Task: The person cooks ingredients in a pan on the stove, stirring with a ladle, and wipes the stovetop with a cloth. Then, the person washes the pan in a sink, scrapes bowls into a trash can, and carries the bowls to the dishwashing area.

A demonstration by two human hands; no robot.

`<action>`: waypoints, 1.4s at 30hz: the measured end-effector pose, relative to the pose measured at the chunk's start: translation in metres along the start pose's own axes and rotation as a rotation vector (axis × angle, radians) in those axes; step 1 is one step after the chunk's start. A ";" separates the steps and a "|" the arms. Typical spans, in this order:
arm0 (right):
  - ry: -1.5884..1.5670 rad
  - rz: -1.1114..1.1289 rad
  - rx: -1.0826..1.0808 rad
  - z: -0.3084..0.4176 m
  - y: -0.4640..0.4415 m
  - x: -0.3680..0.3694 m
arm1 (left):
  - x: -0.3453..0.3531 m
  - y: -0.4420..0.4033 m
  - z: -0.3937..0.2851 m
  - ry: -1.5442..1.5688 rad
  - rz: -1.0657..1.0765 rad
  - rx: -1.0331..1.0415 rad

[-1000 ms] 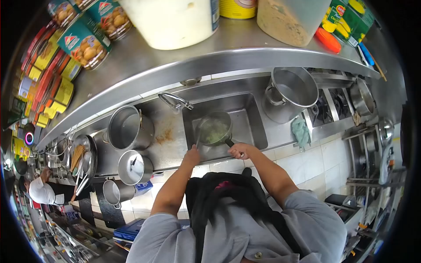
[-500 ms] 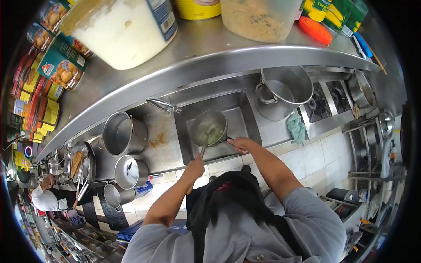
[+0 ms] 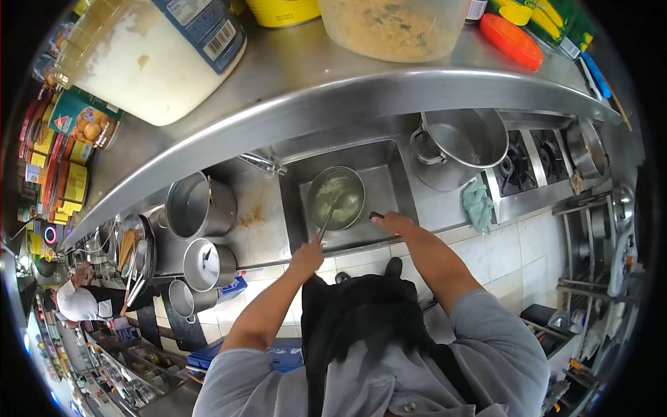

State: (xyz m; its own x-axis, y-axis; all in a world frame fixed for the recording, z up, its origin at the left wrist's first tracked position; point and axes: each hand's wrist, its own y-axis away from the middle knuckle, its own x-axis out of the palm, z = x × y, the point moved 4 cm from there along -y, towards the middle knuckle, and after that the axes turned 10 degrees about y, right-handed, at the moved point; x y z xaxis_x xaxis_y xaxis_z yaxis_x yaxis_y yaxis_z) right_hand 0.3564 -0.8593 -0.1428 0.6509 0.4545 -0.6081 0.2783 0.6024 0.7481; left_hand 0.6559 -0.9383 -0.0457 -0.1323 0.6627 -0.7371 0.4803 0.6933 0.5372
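Note:
A round strainer (image 3: 351, 182) with pale green food inside sits over the steel sink (image 3: 399, 187). My left hand (image 3: 306, 256) is closed around the handle of a long utensil (image 3: 326, 225), whose far end rests in the food. To the right of the strainer, my right hand (image 3: 394, 224) grips a dark handle (image 3: 376, 215). Whether that handle joins the strainer is hard to see. The faucet (image 3: 262, 163) is at the sink's back left.
A large pot (image 3: 458, 149) stands right of the sink beside a green cloth (image 3: 477, 206) and burners (image 3: 515, 167). More pots (image 3: 200, 207) stand left. A shelf (image 3: 333, 90) with containers crosses above. A person (image 3: 82, 303) is at far left.
My left hand first moved down and back, then slightly up, with the utensil now reaching into the strainer. My right hand shifted slightly upward and right. The view has tilted a little.

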 end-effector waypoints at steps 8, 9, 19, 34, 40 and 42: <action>-0.011 0.169 0.068 -0.012 -0.014 0.000 | 0.015 0.009 0.009 -0.171 -0.004 0.037; -0.039 0.135 0.052 -0.019 -0.018 0.013 | 0.022 -0.001 0.022 -0.141 -0.071 0.056; -0.179 -0.738 -0.711 0.216 -0.048 -0.068 | 0.046 -0.096 0.053 0.235 0.298 -0.052; -0.461 0.080 -0.324 0.213 -0.048 0.003 | 0.004 -0.048 0.022 2.435 0.159 -0.511; -1.088 0.640 0.113 0.168 -0.045 0.033 | -0.033 -0.029 -0.001 1.701 0.334 -0.142; -1.196 0.992 -0.861 0.150 -0.075 0.056 | -0.050 -0.035 0.008 1.296 0.308 0.036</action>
State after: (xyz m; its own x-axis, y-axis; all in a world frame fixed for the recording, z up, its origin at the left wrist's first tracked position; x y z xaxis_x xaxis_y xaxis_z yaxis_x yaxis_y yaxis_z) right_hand 0.4782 -0.9772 -0.1933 0.5483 0.3828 0.7435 -0.6595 0.7446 0.1029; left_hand 0.6529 -0.9985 -0.0309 -0.7290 0.5927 0.3426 0.6592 0.4729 0.5847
